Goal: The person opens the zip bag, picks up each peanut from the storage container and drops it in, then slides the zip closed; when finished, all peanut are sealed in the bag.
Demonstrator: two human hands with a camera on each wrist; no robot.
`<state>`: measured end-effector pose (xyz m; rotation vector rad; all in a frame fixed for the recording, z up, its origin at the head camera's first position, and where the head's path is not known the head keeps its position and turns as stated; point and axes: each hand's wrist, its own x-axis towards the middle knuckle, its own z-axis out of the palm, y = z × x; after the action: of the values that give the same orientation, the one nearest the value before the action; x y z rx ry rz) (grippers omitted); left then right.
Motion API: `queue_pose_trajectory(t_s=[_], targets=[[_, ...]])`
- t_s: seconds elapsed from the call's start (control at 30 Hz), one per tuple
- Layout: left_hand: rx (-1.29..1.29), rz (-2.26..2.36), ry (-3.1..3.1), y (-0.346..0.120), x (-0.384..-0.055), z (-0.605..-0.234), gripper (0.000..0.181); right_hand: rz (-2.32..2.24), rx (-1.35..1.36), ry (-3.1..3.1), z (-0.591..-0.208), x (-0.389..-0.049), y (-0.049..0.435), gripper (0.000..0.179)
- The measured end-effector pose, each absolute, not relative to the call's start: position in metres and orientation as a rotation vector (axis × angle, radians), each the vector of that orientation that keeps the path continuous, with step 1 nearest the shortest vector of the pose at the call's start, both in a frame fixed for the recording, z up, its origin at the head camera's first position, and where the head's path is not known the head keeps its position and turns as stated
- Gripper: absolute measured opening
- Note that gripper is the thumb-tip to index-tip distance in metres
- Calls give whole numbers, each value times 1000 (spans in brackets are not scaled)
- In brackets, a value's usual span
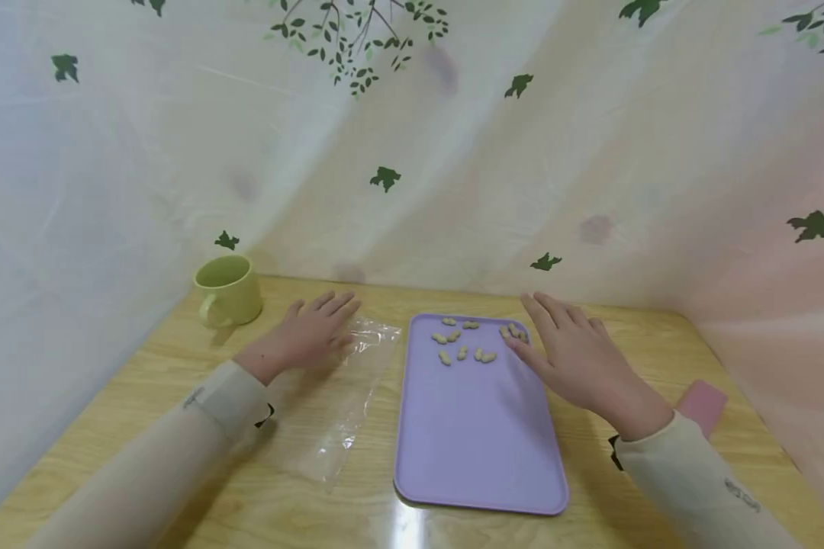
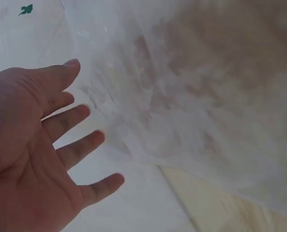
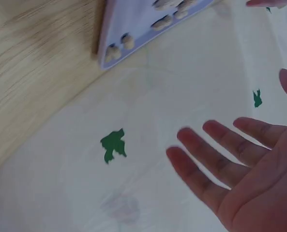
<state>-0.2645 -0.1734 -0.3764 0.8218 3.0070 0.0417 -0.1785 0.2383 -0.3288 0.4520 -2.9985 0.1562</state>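
Note:
My left hand point(image 1: 309, 335) hovers over a clear plastic bag point(image 1: 343, 412), its fingers spread and holding nothing. In the left wrist view the bag point(image 2: 191, 96) appears as a hazy sheet beyond the fingers point(image 2: 83, 150). My right hand point(image 1: 577, 358) is above the right edge of a lilac tray point(image 1: 481, 435), fingers extended with nothing in them. Several peanuts in their shells point(image 1: 462, 353) lie scattered across the tray's far end. A few of them sit by the right thumb in the head view; whether it touches any I cannot tell.
A green mug point(image 1: 230, 290) stands at the back left of the wooden table point(image 1: 199, 427). Partly behind the right forearm lies a pink flat object point(image 1: 703, 406). A pale curtain point(image 1: 453, 152) with leaf prints closes off the back and sides.

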Motion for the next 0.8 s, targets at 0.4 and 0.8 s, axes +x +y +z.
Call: queue_pose_trajectory(t_s=[0.4, 0.8], targets=[[876, 208, 2894, -168, -296, -371, 38, 569, 694, -3069, -325, -228, 200, 54], [1055, 139, 3024, -164, -276, -353, 19, 745, 835, -3119, -324, -247, 147, 48]])
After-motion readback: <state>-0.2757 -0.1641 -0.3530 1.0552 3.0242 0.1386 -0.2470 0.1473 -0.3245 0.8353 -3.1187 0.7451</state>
